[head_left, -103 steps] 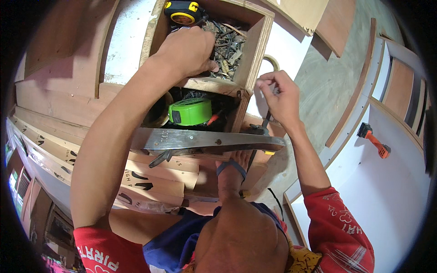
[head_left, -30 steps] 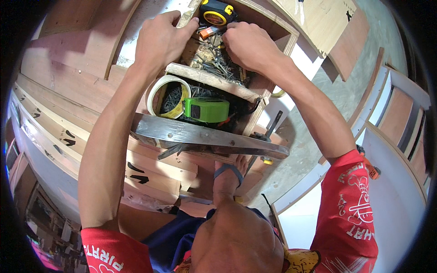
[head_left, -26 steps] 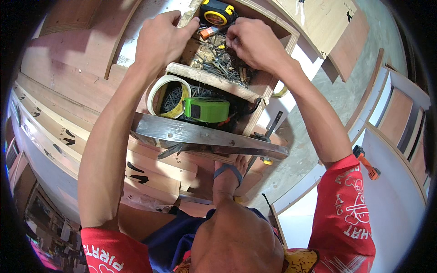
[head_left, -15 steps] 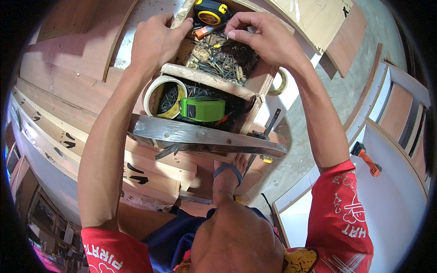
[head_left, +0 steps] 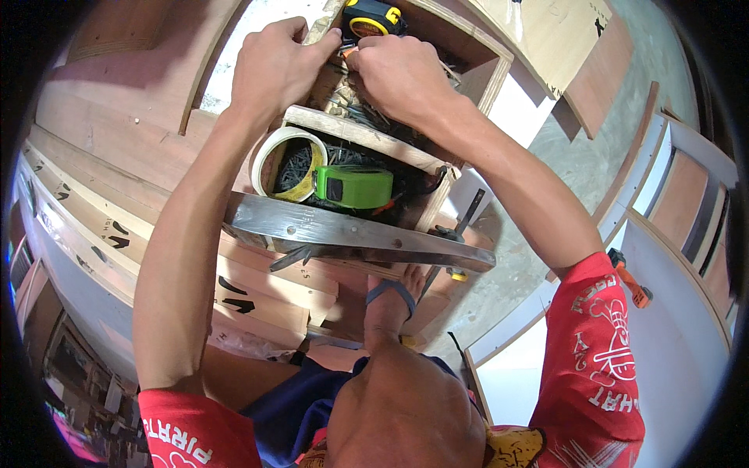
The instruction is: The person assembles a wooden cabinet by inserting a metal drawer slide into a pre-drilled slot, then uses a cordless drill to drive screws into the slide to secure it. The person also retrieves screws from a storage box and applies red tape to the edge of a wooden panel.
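A wooden box (head_left: 367, 136) with compartments stands in front of me. My left hand (head_left: 273, 66) rests on its left rim, fingers curled toward the far compartment. My right hand (head_left: 398, 74) is down in that far compartment, fingers closed among a heap of dark screws (head_left: 347, 101); what it pinches is hidden. A yellow and black tape measure (head_left: 374, 15) lies at the far end. In the near compartment sit a green tape measure (head_left: 355, 186) and a roll of pale tape (head_left: 285, 164).
A metal bar (head_left: 351, 234) lies across the box's near edge. Plywood sheets (head_left: 117, 148) lie stacked to the left. An orange-handled tool (head_left: 630, 281) lies on a white panel (head_left: 671, 343) at right. My foot in a blue sandal (head_left: 390, 292) is below the box.
My right hand came off a tool beside the box and went into the far compartment. Both hands have since drawn together near the yellow tape measure.
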Demonstrator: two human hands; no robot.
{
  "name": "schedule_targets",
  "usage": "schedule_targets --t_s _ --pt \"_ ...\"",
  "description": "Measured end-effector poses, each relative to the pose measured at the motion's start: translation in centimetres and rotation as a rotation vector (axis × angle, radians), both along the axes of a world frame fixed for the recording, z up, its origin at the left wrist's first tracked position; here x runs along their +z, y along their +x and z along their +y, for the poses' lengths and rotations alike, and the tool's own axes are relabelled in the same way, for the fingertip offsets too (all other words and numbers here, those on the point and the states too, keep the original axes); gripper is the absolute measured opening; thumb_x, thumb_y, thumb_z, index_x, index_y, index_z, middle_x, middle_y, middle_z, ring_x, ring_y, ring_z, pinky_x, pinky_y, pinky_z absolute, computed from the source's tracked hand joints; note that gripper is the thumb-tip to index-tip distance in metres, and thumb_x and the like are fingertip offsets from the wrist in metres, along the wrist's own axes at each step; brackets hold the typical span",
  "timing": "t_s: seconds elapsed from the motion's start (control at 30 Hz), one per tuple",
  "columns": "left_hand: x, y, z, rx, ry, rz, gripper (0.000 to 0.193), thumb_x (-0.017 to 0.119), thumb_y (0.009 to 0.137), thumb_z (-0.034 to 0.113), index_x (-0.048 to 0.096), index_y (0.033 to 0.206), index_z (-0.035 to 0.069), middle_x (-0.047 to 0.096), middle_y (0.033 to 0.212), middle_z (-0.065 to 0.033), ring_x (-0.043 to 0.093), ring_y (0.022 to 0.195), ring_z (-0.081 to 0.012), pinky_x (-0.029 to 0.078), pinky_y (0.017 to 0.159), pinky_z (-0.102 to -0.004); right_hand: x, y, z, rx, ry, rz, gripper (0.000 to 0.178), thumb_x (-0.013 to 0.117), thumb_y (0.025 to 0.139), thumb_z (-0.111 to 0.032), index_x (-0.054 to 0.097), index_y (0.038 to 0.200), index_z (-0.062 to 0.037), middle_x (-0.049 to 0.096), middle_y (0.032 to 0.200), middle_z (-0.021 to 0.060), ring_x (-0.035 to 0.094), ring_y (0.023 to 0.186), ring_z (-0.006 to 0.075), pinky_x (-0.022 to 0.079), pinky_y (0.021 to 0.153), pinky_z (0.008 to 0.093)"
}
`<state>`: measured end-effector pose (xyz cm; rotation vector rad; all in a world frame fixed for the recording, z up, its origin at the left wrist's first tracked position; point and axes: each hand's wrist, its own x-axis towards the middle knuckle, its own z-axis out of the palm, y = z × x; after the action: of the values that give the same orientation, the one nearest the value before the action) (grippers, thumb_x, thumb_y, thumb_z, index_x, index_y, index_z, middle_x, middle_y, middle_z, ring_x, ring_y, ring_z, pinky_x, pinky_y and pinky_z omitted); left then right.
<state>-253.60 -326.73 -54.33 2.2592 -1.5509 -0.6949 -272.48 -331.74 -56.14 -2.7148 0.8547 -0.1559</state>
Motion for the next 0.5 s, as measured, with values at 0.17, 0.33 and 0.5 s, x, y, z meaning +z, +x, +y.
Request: schedule_targets --t_s 0.17,0.33,0.5 --pt "-0.2 0.0 0.1 0.012 -0.042 0.022 0.059 0.069 0.087 0.057 0.072 0.084 -0.002 0.071 0.076 -0.0264 0.072 0.076 -0.0433 0.056 0.075 -0.0491 0.9 1.2 0.6 0.054 0.016 0.117 0.018 0.069 0.083 -0.015 0.08 0.088 -0.0017 0.077 0.09 0.0205 0.078 0.08 0.0378 0.063 0.068 0.0502" --pt "-0.2 0.1 -0.1 -0.014 0.016 0.005 0.063 0.069 0.09 0.059 0.075 0.099 -0.003 0.071 0.078 -0.0251 0.068 0.071 -0.0379 0.053 0.072 -0.0456 1.1 0.4 0.3 -0.012 0.034 0.15 0.017 0.068 0.085 -0.012 0.079 0.091 -0.0012 0.077 0.093 0.0232 0.077 0.082 0.0396 0.062 0.071 0.0491" --pt "-0.4 0.1 0.2 -0.006 -0.016 0.006 0.063 0.069 0.091 0.058 0.074 0.097 -0.005 0.068 0.075 -0.0253 0.066 0.068 -0.037 0.051 0.07 -0.0454 3.1 -3.1 -0.4 -0.231 0.692 -0.301 0.021 0.068 0.097 -0.017 0.075 0.104 0.0021 0.079 0.095 0.0164 0.075 0.091 0.0258 0.058 0.082 0.0391"
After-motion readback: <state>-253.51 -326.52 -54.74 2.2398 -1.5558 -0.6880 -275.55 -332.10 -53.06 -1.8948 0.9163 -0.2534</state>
